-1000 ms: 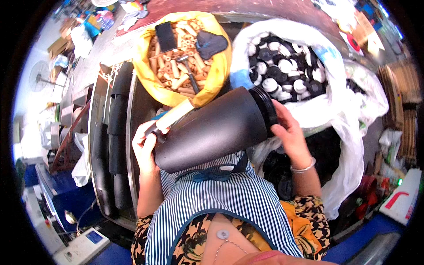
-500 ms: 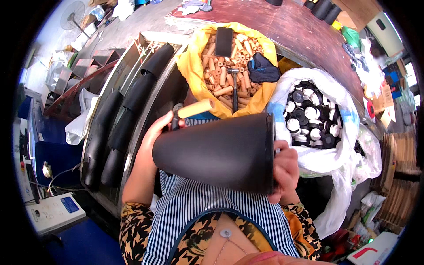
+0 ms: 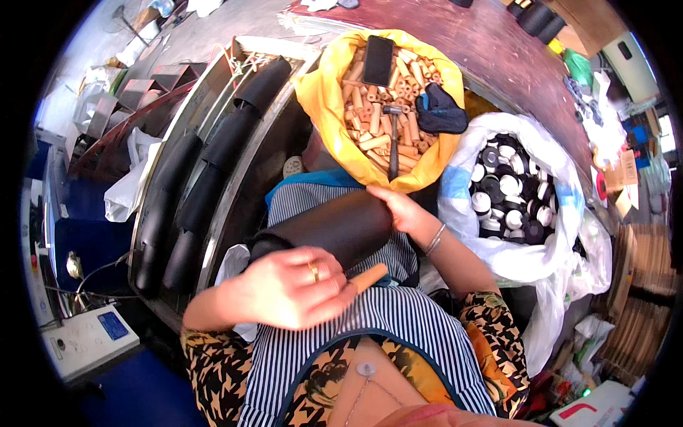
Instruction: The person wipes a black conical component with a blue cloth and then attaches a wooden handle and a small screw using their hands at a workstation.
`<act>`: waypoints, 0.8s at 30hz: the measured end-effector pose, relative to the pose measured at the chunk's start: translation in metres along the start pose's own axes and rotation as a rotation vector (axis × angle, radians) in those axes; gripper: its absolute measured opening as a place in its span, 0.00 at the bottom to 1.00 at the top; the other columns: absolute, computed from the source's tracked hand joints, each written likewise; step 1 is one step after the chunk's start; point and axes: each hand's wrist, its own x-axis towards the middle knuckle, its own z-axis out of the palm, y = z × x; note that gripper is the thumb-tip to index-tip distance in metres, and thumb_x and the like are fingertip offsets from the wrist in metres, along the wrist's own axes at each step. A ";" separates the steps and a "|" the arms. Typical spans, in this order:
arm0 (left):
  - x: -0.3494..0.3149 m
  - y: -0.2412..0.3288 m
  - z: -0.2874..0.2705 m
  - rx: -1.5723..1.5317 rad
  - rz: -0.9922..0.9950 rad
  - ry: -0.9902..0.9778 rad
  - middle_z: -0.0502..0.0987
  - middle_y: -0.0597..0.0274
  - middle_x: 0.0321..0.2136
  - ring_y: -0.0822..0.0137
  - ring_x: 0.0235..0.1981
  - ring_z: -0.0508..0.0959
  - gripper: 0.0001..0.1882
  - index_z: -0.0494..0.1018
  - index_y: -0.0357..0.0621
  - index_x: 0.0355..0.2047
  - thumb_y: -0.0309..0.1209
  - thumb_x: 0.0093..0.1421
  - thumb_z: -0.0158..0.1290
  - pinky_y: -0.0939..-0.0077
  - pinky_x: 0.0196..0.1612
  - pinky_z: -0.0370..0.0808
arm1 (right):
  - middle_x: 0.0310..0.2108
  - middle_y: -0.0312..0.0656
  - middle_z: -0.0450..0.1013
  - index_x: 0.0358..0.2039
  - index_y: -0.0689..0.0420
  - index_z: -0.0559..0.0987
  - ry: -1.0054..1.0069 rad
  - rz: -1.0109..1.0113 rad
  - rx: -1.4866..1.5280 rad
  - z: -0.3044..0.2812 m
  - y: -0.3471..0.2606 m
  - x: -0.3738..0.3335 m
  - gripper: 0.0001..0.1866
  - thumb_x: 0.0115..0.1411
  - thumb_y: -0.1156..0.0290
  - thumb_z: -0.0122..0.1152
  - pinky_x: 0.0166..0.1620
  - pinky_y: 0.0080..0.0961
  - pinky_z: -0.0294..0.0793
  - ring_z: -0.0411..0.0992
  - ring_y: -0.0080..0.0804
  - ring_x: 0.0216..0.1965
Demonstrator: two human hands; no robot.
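Observation:
A black tapered cylinder [image 3: 334, 222] lies tilted across my lap, in front of the striped apron. At its right end my right hand [image 3: 400, 211] grips the edge, thumb and fingers wrapped round it. My left hand [image 3: 302, 288], with a ring on one finger, is closed round a short tan tube [image 3: 370, 277] that sticks out to the right. This hand covers part of the cylinder's near left end, so I cannot tell whether it touches it.
Ahead, a yellow bag [image 3: 320, 89] holds many tan tubes, with a phone [image 3: 378, 61], a hammer [image 3: 393, 146] and a dark cloth pouch [image 3: 441, 110] on top. To the right, a white bag [image 3: 462, 245] holds black-and-white caps. Black cylinders [image 3: 213, 153] lie in a trough at left.
The black cylinder has swung round and dropped toward my lap. My left hand has come nearer with the tan tube; my right hand has moved up and left on the cylinder's end.

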 end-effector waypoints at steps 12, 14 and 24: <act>0.040 -0.089 -0.014 -0.043 -0.428 0.338 0.79 0.58 0.34 0.56 0.40 0.80 0.28 0.76 0.42 0.43 0.45 0.46 0.66 0.68 0.45 0.76 | 0.25 0.35 0.74 0.52 0.60 0.73 0.182 -0.922 -1.286 0.079 -0.053 -0.139 0.24 0.56 0.70 0.67 0.28 0.19 0.70 0.67 0.11 0.26; 0.026 -0.109 -0.012 -0.192 -0.578 0.767 0.78 0.51 0.41 0.57 0.46 0.78 0.13 0.74 0.35 0.41 0.27 0.56 0.59 0.67 0.50 0.73 | 0.29 0.36 0.77 0.53 0.60 0.73 0.317 -0.913 -0.814 0.054 -0.069 -0.161 0.23 0.58 0.70 0.65 0.29 0.20 0.74 0.74 0.20 0.26; -0.143 -0.123 0.203 0.192 -1.239 -0.157 0.70 0.56 0.54 0.50 0.56 0.69 0.20 0.71 0.43 0.48 0.33 0.56 0.58 0.57 0.59 0.65 | 0.28 0.34 0.72 0.41 0.57 0.72 0.904 -1.577 -0.535 -0.127 -0.234 -0.224 0.08 0.68 0.67 0.54 0.25 0.14 0.61 0.61 0.14 0.20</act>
